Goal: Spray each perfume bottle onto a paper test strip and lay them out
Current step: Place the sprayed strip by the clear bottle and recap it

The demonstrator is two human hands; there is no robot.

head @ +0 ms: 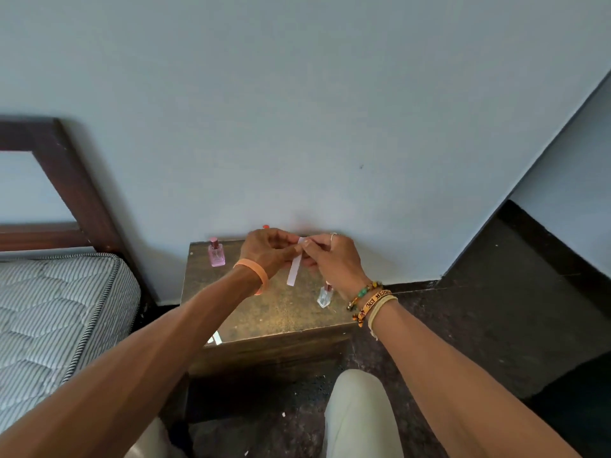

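left hand (267,249): fingers curled, pinching the top end of the paper strip from its 9 o'clock side; orange wristband (256,274) on the wrist
right hand (334,259): fingers curled, pinching the same end from 3 o'clock, fingertips meeting those of the left hand; bracelets (367,300) on the wrist
paper strip (294,271): white, narrow, held in the air over the back half of the table, free end hanging toward 6 o'clock
pink bottle (216,254): upright at the table's 10 o'clock corner, apart from the hands
clear bottle (325,295): standing near the table's 3 o'clock edge, just beside the right wrist
table (281,315): small, worn brown top, against the wall (297,110)
mattress (56,309): striped, at 9 o'clock of the table
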